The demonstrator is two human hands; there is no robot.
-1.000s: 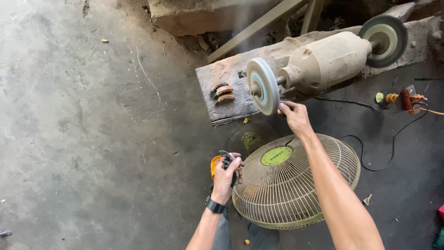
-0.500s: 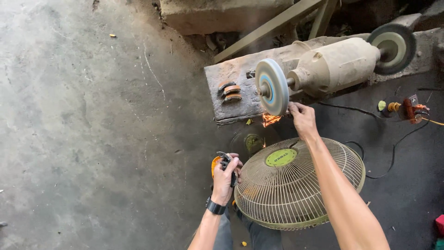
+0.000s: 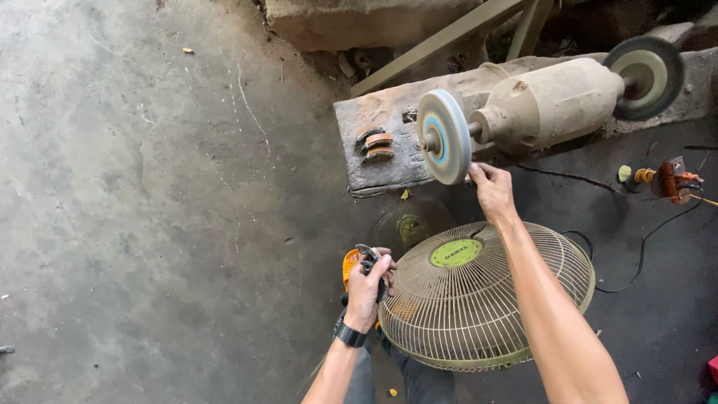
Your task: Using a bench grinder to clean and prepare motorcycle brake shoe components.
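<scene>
Grey concrete floor (image 3: 149, 187) fills the left side. Next comes the left hand (image 3: 366, 288), fingers curled tight around a small dark metal part (image 3: 369, 258), just beside an orange thing (image 3: 349, 267). A round wire fan guard (image 3: 486, 299) lies below the arms. The right hand (image 3: 492, 191) reaches up, fingers pinched shut right at the edge of the grinding wheel (image 3: 443, 136). What it pinches is too small to see. The dusty motor (image 3: 553, 101) sits to the right.
</scene>
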